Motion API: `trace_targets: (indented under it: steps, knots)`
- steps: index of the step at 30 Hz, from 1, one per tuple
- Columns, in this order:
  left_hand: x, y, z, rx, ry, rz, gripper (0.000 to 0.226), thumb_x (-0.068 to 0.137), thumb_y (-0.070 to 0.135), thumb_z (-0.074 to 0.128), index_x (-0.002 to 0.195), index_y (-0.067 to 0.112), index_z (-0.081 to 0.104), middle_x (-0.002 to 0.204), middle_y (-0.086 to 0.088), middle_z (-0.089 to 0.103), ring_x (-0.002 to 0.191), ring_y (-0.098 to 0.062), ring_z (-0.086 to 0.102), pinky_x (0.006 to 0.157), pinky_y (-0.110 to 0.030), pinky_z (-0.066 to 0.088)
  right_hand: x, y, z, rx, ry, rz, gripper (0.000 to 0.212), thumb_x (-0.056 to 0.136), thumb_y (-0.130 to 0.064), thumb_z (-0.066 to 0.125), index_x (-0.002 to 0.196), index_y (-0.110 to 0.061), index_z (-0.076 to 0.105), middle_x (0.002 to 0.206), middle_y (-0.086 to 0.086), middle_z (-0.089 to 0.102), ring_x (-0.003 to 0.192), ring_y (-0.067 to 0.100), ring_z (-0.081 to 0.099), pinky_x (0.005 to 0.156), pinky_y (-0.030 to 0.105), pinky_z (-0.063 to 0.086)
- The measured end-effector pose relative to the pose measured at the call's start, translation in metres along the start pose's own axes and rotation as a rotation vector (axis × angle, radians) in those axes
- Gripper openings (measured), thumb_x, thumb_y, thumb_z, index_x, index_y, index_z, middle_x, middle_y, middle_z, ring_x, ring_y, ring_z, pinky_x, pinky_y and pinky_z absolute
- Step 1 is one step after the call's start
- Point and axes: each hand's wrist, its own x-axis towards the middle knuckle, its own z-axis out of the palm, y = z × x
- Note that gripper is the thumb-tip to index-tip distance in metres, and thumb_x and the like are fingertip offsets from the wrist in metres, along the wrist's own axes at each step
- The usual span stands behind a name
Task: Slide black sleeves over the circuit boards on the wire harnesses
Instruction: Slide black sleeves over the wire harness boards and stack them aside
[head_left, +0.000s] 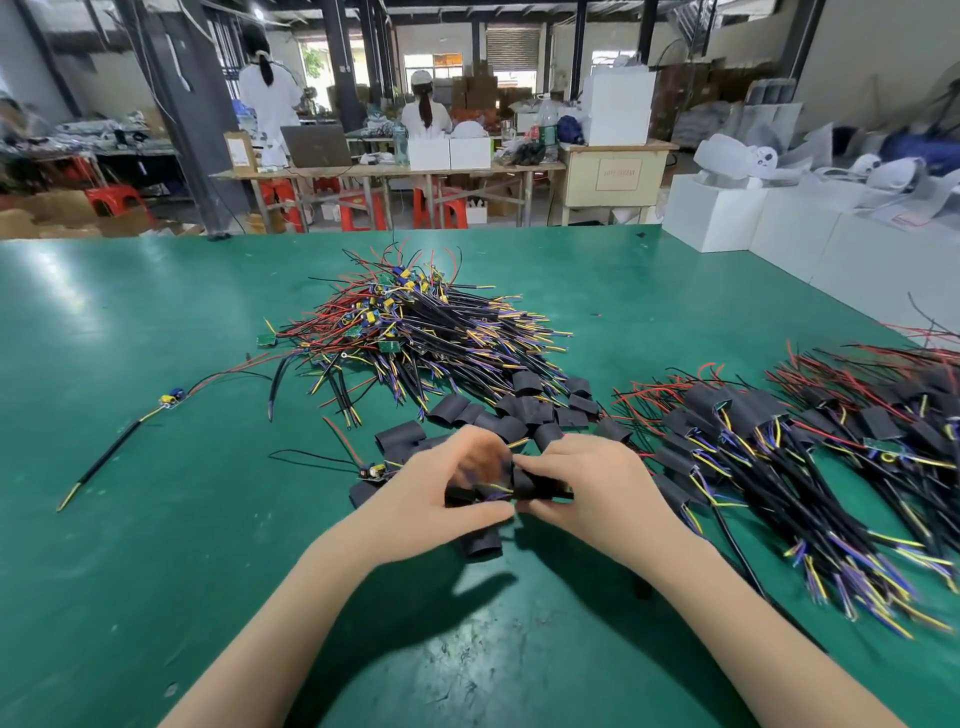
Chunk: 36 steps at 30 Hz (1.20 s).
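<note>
Head view, left hand (436, 499) and right hand (587, 483) pinching one black sleeve (519, 488) between them above the green tabletop (156, 519), sleeve's long axis running nine to three o'clock, fingers motion-blurred, unsleeved harness pile (415, 327) at twelve o'clock

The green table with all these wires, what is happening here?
A person is fitting a black sleeve onto a wire harness, holding it between the left hand and right hand. Bare harnesses lie in a heap behind, loose sleeves in the middle, and sleeved harnesses on the right of the green table.
</note>
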Motion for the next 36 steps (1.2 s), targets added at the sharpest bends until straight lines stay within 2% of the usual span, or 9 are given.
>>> trace_targets:
  steps: [3, 7, 10, 13, 20, 23, 27, 31, 36]
  knots:
    - [-0.005, -0.009, -0.019, 0.169, 0.001, -0.033, 0.045, 0.074, 0.033, 0.083, 0.111, 0.027, 0.057, 0.099, 0.019, 0.06, 0.093, -0.004, 0.055, 0.079, -0.017, 0.043, -0.002, 0.008, -0.002, 0.033, -0.033, 0.074, 0.036, 0.064, -0.027, 0.086, 0.097, -0.017, 0.076, 0.075, 0.002, 0.069, 0.075, 0.027, 0.064, 0.064, 0.032, 0.051]
    - [-0.009, -0.016, -0.027, 0.265, -0.029, -0.067, 0.026, 0.072, 0.03, 0.085, 0.093, 0.023, 0.071, 0.088, 0.015, 0.063, 0.08, -0.002, 0.053, 0.073, -0.013, 0.042, -0.002, 0.009, -0.002, 0.077, -0.046, 0.111, 0.044, 0.072, -0.032, 0.081, 0.113, -0.021, 0.07, 0.088, 0.0, 0.069, 0.086, 0.022, 0.062, 0.076, 0.029, 0.045]
    - [-0.007, -0.015, -0.021, 0.216, 0.029, -0.075, 0.014, 0.074, 0.021, 0.083, 0.084, 0.02, 0.073, 0.079, 0.014, 0.063, 0.074, -0.001, 0.054, 0.069, -0.013, 0.041, -0.002, 0.003, -0.001, 0.146, -0.047, 0.151, 0.051, 0.071, -0.036, 0.08, 0.118, -0.029, 0.062, 0.087, -0.011, 0.061, 0.076, 0.008, 0.048, 0.074, 0.026, 0.041]
    - [-0.006, -0.012, -0.018, 0.204, 0.073, -0.045, 0.012, 0.073, 0.017, 0.084, 0.08, 0.02, 0.074, 0.077, 0.01, 0.065, 0.072, -0.005, 0.056, 0.066, -0.013, 0.041, -0.001, -0.002, -0.003, 0.22, -0.056, 0.14, 0.039, 0.069, -0.035, 0.082, 0.102, -0.022, 0.065, 0.076, -0.02, 0.049, 0.064, -0.001, 0.04, 0.065, 0.022, 0.034]
    - [-0.005, -0.005, -0.01, 0.076, 0.113, -0.045, 0.017, 0.078, 0.009, 0.078, 0.086, 0.018, 0.066, 0.08, 0.008, 0.068, 0.07, -0.006, 0.064, 0.069, -0.02, 0.051, 0.001, -0.005, -0.009, 0.362, 0.006, 0.198, 0.034, 0.065, -0.026, 0.087, 0.095, -0.017, 0.075, 0.065, -0.03, 0.047, 0.063, -0.009, 0.051, 0.061, 0.007, 0.03]
    - [-0.005, -0.003, -0.009, 0.044, 0.083, -0.093, 0.019, 0.079, 0.006, 0.076, 0.086, 0.017, 0.062, 0.082, 0.005, 0.069, 0.069, -0.008, 0.065, 0.071, -0.031, 0.055, 0.001, -0.006, -0.01, 0.378, -0.008, 0.179, 0.037, 0.064, -0.025, 0.087, 0.099, -0.017, 0.076, 0.068, -0.024, 0.05, 0.06, -0.008, 0.046, 0.063, 0.007, 0.03]
    - [-0.004, -0.001, -0.011, -0.054, 0.074, -0.134, 0.021, 0.076, 0.004, 0.08, 0.085, 0.012, 0.063, 0.083, -0.002, 0.07, 0.072, -0.01, 0.068, 0.074, -0.026, 0.056, 0.001, -0.005, -0.009, 0.377, -0.033, 0.16, 0.038, 0.065, -0.02, 0.086, 0.101, -0.015, 0.076, 0.078, -0.015, 0.056, 0.066, -0.009, 0.045, 0.063, 0.005, 0.03]
    - [-0.004, -0.004, -0.012, -0.162, 0.048, -0.236, 0.011, 0.084, 0.007, 0.074, 0.084, 0.008, 0.063, 0.074, -0.007, 0.073, 0.07, -0.019, 0.066, 0.074, -0.032, 0.056, 0.002, -0.005, -0.01, 0.367, -0.039, 0.158, 0.038, 0.066, -0.014, 0.084, 0.104, -0.015, 0.075, 0.088, -0.006, 0.065, 0.075, 0.009, 0.059, 0.069, 0.011, 0.039]
    - [-0.003, -0.004, -0.012, -0.211, 0.081, -0.306, 0.021, 0.079, 0.001, 0.077, 0.098, 0.009, 0.072, 0.078, -0.003, 0.072, 0.067, -0.017, 0.066, 0.071, -0.034, 0.059, 0.002, -0.008, -0.01, 0.355, -0.07, 0.131, 0.036, 0.067, -0.015, 0.083, 0.103, -0.015, 0.076, 0.083, -0.009, 0.06, 0.067, 0.005, 0.049, 0.067, 0.011, 0.037]
